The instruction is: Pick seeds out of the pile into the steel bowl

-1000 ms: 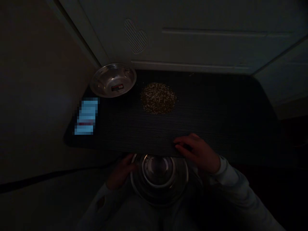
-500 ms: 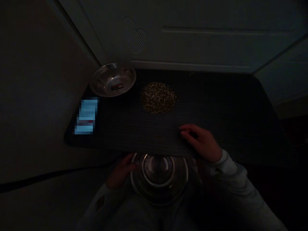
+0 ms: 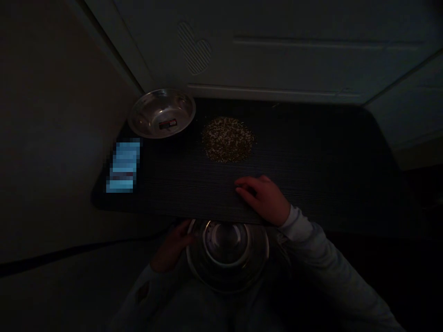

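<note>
My left hand (image 3: pixel 173 247) is at the left rim of a wide metal bowl (image 3: pixel 199 269) on my lap, thumb inside and fingers partly hidden. A smaller round metal piece sits in the bowl's middle; its kind is hard to tell in the dark. Over the front of the dark table (image 3: pixel 332 166), my right hand (image 3: pixel 265 198) is bent, its thumb and forefinger tips close together in a pinch. Anything between those tips is too small and dark to make out. Beyond that hand lies a flat round heap of mixed pale and brown grains (image 3: pixel 228 139).
A shiny metal bowl (image 3: pixel 182 108) with a dark label inside stands at the table's back left. In front of it lies a phone (image 3: pixel 122 166) with a lit, blurred screen. A pale panel (image 3: pixel 277 64) with a ridged heart rises behind the table.
My right hand has moved left along the table's front, still pinched. My left hand stays at the lap bowl's rim. The grain heap looks the same.
</note>
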{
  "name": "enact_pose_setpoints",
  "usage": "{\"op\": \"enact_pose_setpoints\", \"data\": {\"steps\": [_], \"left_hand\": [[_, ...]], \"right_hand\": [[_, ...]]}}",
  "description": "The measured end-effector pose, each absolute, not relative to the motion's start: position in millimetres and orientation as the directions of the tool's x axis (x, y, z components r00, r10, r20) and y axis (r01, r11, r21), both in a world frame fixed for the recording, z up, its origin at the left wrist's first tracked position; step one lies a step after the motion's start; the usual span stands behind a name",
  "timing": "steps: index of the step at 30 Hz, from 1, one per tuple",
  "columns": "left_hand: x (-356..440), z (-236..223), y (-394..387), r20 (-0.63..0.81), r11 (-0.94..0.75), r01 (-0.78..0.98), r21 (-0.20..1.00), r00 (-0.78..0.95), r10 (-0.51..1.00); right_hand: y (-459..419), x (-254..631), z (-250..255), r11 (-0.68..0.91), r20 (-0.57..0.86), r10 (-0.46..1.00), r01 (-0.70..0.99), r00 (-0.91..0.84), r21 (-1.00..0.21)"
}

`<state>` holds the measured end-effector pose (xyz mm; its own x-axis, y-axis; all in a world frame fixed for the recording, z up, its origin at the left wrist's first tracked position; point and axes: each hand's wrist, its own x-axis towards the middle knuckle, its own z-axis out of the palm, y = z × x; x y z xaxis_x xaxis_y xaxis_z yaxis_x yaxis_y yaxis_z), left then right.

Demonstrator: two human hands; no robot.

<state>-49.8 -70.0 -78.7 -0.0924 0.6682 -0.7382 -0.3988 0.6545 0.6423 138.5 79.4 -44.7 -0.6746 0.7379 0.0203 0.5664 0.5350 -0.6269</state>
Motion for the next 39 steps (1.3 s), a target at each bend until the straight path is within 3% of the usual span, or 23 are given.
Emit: {"op": "enact_pose_setpoints", "data": {"steps": [7, 26, 39], "left_hand": [[-48.7, -77.8, -69.6, -0.724, 0.632, -0.426, 0.647, -0.085, 0.684], [-49.3, -77.6, -68.6, -0.766, 0.664, -0.446, 0.601, -0.082, 0.638], [-49.7, -75.6, -66.5, -0.737, 0.65, -0.399, 0.647, -0.109, 0.667]], "right_hand": [[70.9, 139.6, -40.2, 0.548, -0.034, 0.68, 0.539, -0.732, -0.64], [64.1, 141.3, -45.0, 0.574, -0.005, 0.66, 0.508, -0.751, -0.642], [62.0, 142.4, -47.3, 0.581, 0.028, 0.65, 0.473, -0.759, -0.662]]}}
